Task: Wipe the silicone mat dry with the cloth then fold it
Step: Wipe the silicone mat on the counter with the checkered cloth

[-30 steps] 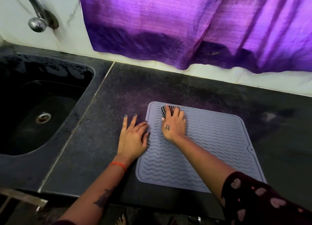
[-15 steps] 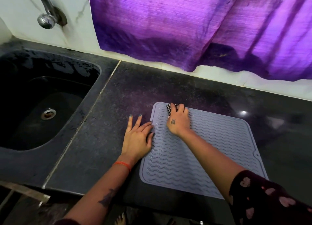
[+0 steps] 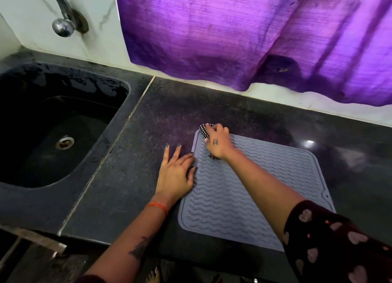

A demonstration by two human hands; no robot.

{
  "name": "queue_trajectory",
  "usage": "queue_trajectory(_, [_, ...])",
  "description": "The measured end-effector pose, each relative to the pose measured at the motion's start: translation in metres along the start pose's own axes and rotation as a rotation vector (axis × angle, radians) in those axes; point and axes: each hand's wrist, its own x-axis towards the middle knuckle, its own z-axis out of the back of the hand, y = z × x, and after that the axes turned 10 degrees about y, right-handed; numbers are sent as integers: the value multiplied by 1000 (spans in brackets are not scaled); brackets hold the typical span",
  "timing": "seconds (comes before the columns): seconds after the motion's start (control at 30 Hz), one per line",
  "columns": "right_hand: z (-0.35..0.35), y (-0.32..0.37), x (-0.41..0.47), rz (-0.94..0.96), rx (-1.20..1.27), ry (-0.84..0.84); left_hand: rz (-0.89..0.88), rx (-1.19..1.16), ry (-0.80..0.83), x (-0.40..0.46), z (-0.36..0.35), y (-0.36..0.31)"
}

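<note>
Two hands share the work: the left hand point(image 3: 177, 176), flat with fingers straight, pins the silicone mat point(image 3: 250, 187) to the counter point(image 3: 131, 176), apparently against sliding, while the right hand point(image 3: 217, 142) presses a bunched checked cloth point(image 3: 204, 130) into its far-left corner.

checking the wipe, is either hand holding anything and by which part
The right hand grips the bunched checkered cloth around its middle, pressing it on the mat's far left corner. The left hand holds nothing; it rests flat at the mat's left edge.
</note>
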Motion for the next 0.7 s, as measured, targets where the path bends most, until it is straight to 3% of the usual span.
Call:
queue_trajectory(0.23, [-25,-3,-16,118,-49,-22,7,-7,-1,0,0,0])
queue_trajectory(0.4, [0,-12,-16,152,386,20,11,19,12,-1,0,1])
queue_trajectory(0.57, [-51,-23,-50,325,183,-166,43,2,-13,0,0,0])
queue_trajectory(0.7, [-26,-20,-39,342,211,-64,50,-20,-24,-1,1,0])
